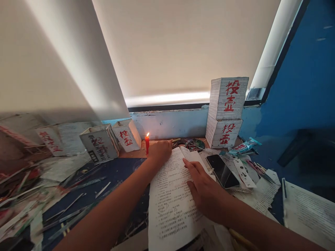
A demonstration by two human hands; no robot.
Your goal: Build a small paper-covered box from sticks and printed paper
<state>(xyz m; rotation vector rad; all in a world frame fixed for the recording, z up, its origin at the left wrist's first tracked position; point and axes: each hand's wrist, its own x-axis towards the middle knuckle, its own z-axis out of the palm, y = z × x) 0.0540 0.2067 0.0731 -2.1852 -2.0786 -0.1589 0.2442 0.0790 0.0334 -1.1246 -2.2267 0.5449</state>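
Observation:
A printed sheet of paper [172, 195] lies in front of me, covered in lines of small text. My right hand [201, 183] rests on its right side, fingers stretched out and thumb apart. At the sheet's far left edge is my left hand [161, 151], its fingers curled. A small pale tip shows beyond them, but what they hold is too hidden to name. Just left of that hand stands a lit red candle [147, 143], upright with a small flame. Beyond the sheet lies a dark round dish [196, 144] with bits in it.
Stacked paper-covered boxes [227, 115] with red characters stand at the back right. A smaller box [127, 136] and a grey box [98, 144] stand left of the candle. A smartphone [222, 170] and a blue packet [244, 145] lie right. Paper strips [75, 204] litter the left.

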